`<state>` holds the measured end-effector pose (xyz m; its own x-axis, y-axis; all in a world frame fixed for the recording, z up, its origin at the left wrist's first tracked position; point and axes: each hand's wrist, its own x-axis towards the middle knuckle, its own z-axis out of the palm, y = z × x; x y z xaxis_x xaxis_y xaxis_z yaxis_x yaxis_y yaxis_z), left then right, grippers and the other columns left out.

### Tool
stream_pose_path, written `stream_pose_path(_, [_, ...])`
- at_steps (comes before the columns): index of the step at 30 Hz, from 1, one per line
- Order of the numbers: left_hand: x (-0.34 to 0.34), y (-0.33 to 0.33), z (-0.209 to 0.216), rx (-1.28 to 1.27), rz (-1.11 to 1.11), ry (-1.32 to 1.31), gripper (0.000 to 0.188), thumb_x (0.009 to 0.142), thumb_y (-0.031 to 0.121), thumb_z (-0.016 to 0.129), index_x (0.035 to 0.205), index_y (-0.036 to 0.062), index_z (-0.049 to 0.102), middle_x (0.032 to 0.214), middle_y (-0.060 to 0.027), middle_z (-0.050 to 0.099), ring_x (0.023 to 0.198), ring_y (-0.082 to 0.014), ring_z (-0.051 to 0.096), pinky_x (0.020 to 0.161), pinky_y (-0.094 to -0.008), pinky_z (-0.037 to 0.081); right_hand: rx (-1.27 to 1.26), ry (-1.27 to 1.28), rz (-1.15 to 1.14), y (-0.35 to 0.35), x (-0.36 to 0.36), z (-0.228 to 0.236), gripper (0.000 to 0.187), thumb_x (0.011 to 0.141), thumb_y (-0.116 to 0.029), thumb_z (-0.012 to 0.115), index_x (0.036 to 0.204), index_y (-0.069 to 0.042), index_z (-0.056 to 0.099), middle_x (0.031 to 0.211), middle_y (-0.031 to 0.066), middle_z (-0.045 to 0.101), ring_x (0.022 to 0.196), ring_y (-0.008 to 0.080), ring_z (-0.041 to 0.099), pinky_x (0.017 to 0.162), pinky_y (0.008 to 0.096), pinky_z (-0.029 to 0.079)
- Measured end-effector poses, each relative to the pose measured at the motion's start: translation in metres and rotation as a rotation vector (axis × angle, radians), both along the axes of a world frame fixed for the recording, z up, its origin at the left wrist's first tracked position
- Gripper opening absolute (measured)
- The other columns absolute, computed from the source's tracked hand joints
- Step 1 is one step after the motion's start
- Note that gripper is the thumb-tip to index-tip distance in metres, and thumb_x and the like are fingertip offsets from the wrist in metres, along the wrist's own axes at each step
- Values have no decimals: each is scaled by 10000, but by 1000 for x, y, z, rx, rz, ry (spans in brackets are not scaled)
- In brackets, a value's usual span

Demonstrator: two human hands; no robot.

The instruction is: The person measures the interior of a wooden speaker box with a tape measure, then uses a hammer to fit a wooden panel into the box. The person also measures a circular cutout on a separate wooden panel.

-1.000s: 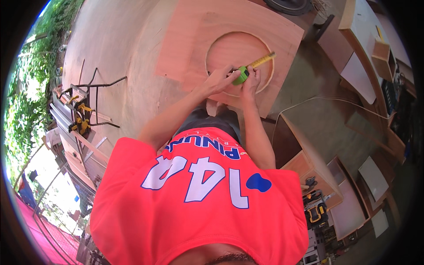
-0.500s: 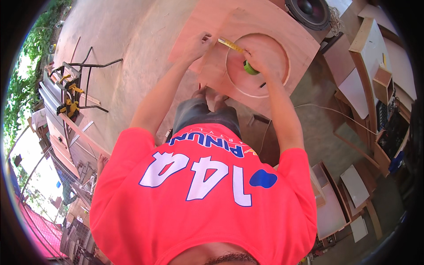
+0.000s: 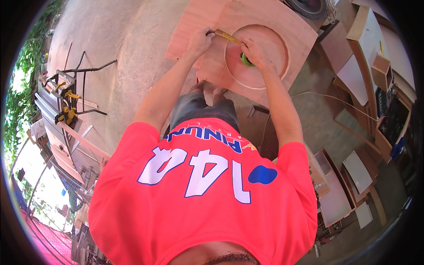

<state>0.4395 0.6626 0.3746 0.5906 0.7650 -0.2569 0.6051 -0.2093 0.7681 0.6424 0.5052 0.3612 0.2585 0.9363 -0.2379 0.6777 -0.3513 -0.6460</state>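
Observation:
A green tape measure (image 3: 246, 60) is in my right hand (image 3: 256, 52), which is closed around its case. Its yellow blade (image 3: 228, 37) reaches out to the left. At the blade's free end, my left hand (image 3: 202, 43) pinches the tip. Both hands are over a reddish plywood panel (image 3: 212, 73) with a large round cut-out (image 3: 287, 66). The blade spans from the panel's left part across the cut-out's left rim. Part of the tape case is hidden by my right hand.
Another plywood sheet (image 3: 183, 37) lies under the panel's left side. A black round speaker (image 3: 309, 6) is at the far right. Wooden box parts (image 3: 371, 57) stand on the right; a cable (image 3: 327, 95) crosses the floor. Black-and-yellow folding workbench (image 3: 66, 99) is at left.
My left hand has moved right and up onto the blade's end, where before it was apart from it. My right hand has shifted slightly with the tape measure.

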Motion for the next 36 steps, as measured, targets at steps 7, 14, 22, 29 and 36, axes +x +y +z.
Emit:
stream_pose_path(7, [1,-1,-7,-18,7,-123,231,940,211,660,1080,36,715,951,-140,744,904,-250,711,800,-374,545,6,-31,86,2,7,-2,286,965,-252,506,1151,-89,649,1116,205,656,1047,413,615,887,501,497])
stream_pose_path(14, [2,1,0,50,-24,2,213,929,213,675,1029,30,720,903,-150,739,829,-271,705,735,-379,524,-70,-35,112,3,10,-6,309,970,-274,511,1209,-132,645,1173,179,650,1101,392,606,926,488,491])
stream_pose_path(22, [6,-3,-1,66,14,-27,191,911,213,668,939,29,711,867,-182,711,828,-341,685,735,-429,513,-87,-68,103,1,10,-19,296,972,-287,517,1196,-143,646,1156,187,639,1077,411,609,912,503,500])
stream_pose_path(29, [10,-2,-1,99,-6,15,167,892,174,675,920,12,702,874,-188,708,844,-356,681,747,-440,514,-73,-48,77,0,4,-7,279,977,-272,513,1199,-151,632,1144,196,625,1059,413,613,903,499,506])
stream_pose_path(36, [12,1,-5,122,-37,15,164,905,166,668,910,4,688,806,-173,694,773,-315,678,705,-416,504,-70,-53,24,-4,-3,7,277,984,-268,520,1213,-145,616,1131,200,614,1076,402,608,910,498,512])
